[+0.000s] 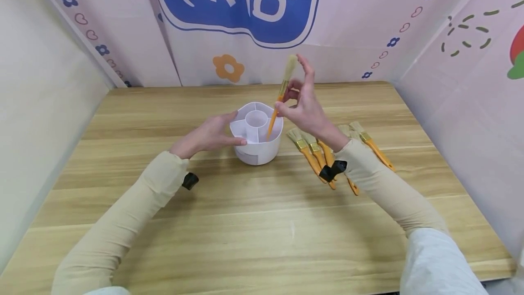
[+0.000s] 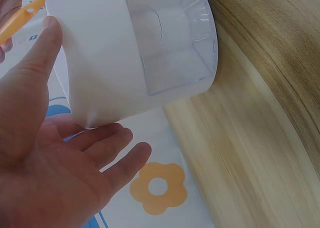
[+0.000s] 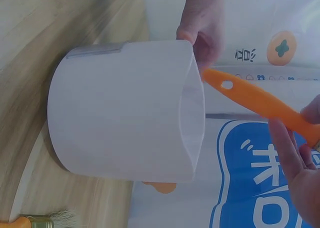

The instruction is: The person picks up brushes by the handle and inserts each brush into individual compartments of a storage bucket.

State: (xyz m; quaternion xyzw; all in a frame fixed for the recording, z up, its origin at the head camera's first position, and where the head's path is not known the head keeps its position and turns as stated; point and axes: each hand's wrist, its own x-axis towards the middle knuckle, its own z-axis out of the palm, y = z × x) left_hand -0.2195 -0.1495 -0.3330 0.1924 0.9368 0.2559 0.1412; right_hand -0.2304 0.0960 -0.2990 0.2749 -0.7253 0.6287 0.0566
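Note:
A white round pen holder, divided into several compartments around a central ring, stands upright on the table. My left hand holds it by the left side, thumb on the near rim and fingers spread along the wall. In my right hand a paintbrush is pinched between thumb and fingers, bristles up. Its orange handle points down, with the end close to the rim over the holder's opening. A clear window panel shows on the holder's side in the left wrist view.
Several more paintbrushes lie on the wooden table right of the holder, some partly hidden under my right forearm. One brush lies farther right. Printed cloth walls enclose the table's back and sides.

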